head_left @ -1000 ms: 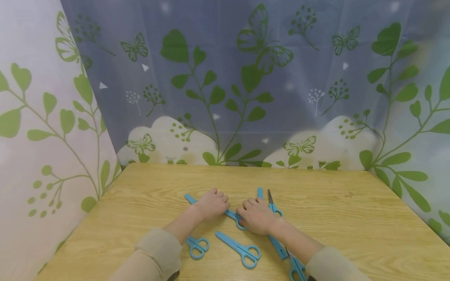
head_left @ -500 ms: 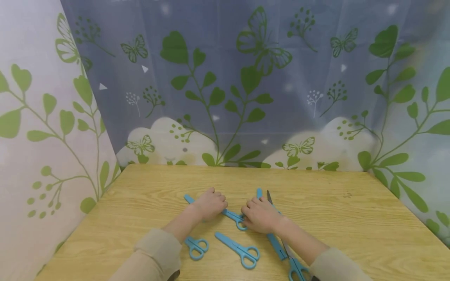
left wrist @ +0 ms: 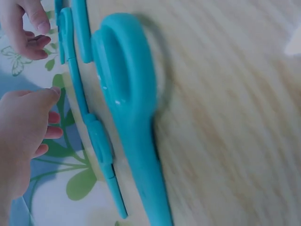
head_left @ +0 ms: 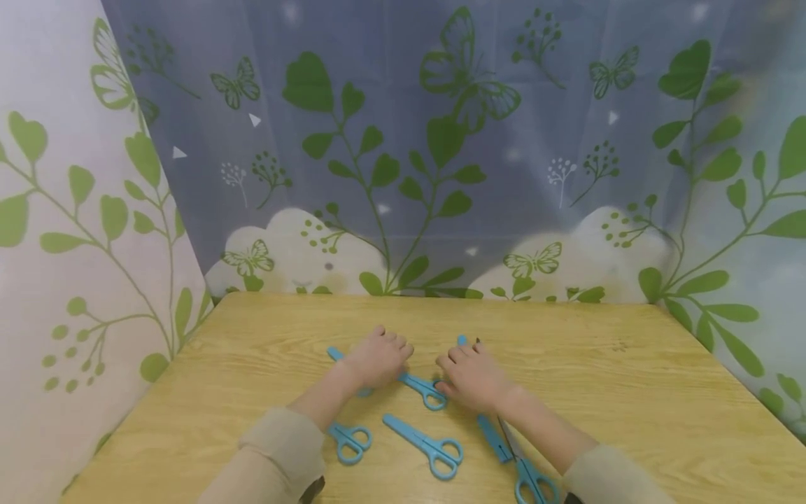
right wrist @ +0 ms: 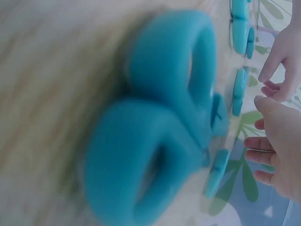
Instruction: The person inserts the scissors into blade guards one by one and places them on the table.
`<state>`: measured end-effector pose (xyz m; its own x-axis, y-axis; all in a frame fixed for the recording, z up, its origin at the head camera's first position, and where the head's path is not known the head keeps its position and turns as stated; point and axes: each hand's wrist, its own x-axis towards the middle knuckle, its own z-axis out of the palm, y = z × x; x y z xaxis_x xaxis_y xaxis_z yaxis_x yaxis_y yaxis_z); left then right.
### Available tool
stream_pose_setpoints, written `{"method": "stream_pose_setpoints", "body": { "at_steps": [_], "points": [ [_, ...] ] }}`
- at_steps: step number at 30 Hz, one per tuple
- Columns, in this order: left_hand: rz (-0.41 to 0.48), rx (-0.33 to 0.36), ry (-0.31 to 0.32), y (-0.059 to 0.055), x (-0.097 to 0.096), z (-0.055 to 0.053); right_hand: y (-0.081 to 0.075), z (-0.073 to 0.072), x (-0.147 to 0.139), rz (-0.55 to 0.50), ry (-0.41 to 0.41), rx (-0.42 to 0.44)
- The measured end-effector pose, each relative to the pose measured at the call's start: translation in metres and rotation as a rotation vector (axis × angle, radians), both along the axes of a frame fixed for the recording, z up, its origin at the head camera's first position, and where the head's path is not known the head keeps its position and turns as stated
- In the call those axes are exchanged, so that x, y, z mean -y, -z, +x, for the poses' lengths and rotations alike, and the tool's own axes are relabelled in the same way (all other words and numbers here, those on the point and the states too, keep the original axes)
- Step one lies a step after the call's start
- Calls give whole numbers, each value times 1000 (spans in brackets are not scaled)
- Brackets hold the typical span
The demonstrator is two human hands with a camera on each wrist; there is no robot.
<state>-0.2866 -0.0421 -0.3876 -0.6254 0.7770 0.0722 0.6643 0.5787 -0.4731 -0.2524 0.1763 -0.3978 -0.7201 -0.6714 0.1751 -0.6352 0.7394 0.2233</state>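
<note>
My left hand (head_left: 378, 358) hovers over the back middle of the table, fingers loosely bent and nothing in them. Beneath it in the head view runs a pair of blue scissors (head_left: 423, 389), handles toward the right hand. My right hand (head_left: 475, 378) also holds nothing; its thumb overlaps those handles in the head view. Both wrist views show the left hand (left wrist: 28, 132) and right hand (right wrist: 277, 141) above the table with relaxed fingers. Behind the right hand peek a blue tip (head_left: 462, 340) and a dark blade tip; the rest is hidden.
Blue-covered scissors (head_left: 428, 448) lie front centre. Another pair (head_left: 350, 442) is partly under the left forearm. Right of centre are a blue blade cover (head_left: 495, 438) and scissors with a bare blade (head_left: 535, 483). The wooden table (head_left: 630, 392) meets a leaf-printed curtain (head_left: 403, 175).
My right hand has shifted slightly right, away from the left hand, and now covers most of the dark-bladed scissors behind it. The left hand stays nearly in place. The scissors lie as before.
</note>
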Motion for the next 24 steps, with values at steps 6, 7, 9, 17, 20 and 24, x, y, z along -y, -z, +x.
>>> {"method": "stream_pose_setpoints", "body": {
  "at_steps": [6,7,9,17,20,24],
  "points": [
    [43,-2,21,-3,-2,-2,-3,-3,-13,-66,39,12],
    [43,1,28,-3,-3,-1,-3,-3,-16,-79,38,4],
    [47,12,43,-3,-5,1,-4,-2,-23,-98,36,-10],
    [34,-42,163,-6,-26,17,-6,10,-49,-130,65,-76],
    [21,-66,204,-9,-36,22,-8,17,-58,-144,79,-77],
    [20,-71,239,-9,-47,29,-11,27,-68,-140,55,-105]
  ]
}}
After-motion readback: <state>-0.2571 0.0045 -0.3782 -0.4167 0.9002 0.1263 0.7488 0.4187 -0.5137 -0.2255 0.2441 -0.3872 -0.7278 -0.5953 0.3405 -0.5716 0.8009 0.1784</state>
